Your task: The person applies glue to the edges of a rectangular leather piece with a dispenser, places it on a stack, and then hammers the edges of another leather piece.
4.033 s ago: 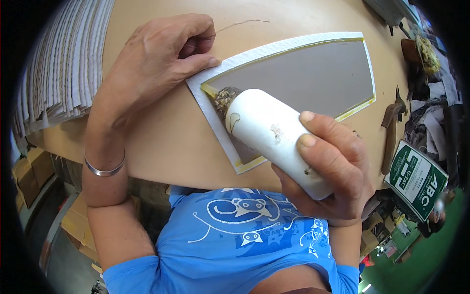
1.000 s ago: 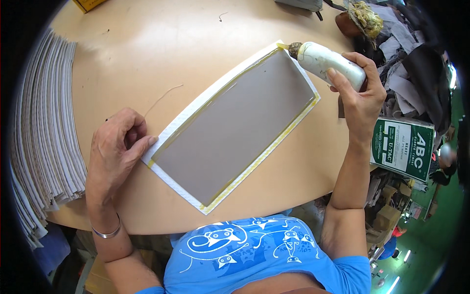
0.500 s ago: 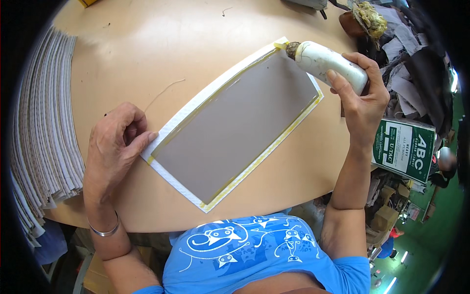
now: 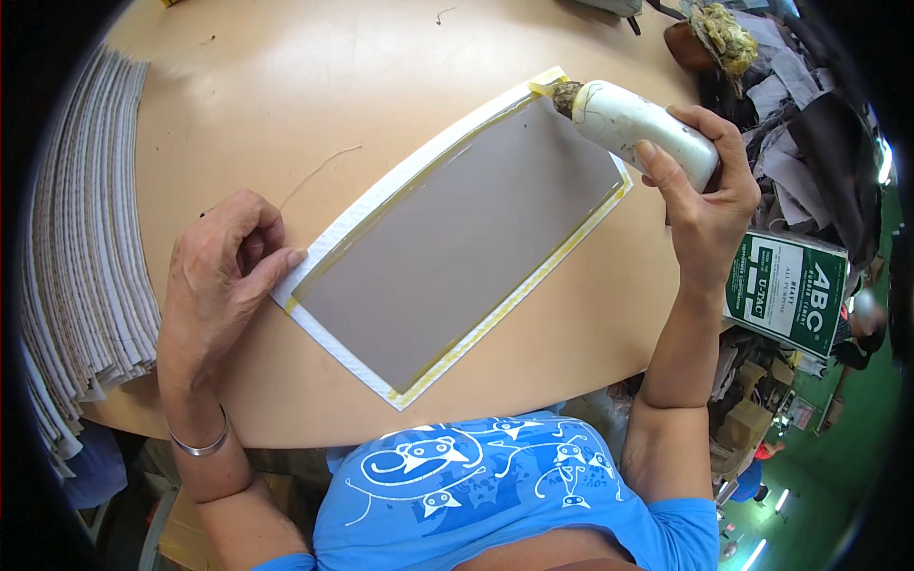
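A grey four-sided panel with a white border lies slantwise on the table, yellow glue running along its edges. My left hand is at its left corner, thumb and forefinger closed on the white border there. Held in my right hand is a white glue bottle, tipped nearly on its side. Its crusted brown neck and yellowish tip point left and touch or almost touch the border at the panel's far corner. My right fingers wrap round the bottle's base end.
A tall stack of pale sheets stands at the table's left edge. To the right are a green-and-white tin, dark and grey scraps, and a brown pot crusted with yellow glue. A loose thread lies beyond my left hand.
The bottle's tip has shifted slightly left along the panel's far edge. My left hand keeps its hold on the corner, and the panel has barely moved.
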### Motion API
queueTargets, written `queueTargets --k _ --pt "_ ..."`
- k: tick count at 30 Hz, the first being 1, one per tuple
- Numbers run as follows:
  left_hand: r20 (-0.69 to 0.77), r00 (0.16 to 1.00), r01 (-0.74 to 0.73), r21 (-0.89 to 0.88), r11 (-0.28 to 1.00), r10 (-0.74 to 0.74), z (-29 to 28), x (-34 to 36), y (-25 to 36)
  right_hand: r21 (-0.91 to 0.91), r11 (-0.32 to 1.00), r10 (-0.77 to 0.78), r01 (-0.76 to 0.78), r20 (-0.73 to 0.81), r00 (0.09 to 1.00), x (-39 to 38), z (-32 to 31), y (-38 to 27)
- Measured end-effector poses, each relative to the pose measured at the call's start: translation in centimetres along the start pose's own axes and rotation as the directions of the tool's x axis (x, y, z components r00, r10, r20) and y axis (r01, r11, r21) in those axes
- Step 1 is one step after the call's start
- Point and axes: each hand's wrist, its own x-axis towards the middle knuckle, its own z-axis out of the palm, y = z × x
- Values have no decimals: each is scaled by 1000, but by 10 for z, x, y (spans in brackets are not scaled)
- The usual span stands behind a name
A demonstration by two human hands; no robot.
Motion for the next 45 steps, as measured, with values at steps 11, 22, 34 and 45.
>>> queueTargets --k 11,22,34,45 --pt "9 1000 -19 31 999 18 0 1 0 39 999 23 -23 -5 1000 -3 2 -1" --pt "3 1000 -17 32 999 17 1 1 -1 67 988 -145 142 48 988 -12 8 -20" --pt "18 1000 -24 27 999 24 -1 2 1 74 988 -138 135 34 990 -16 10 -21" --pt "7 999 -33 24 999 33 -1 1 -1 41 994 -106 106 14 994 -16 10 -23"
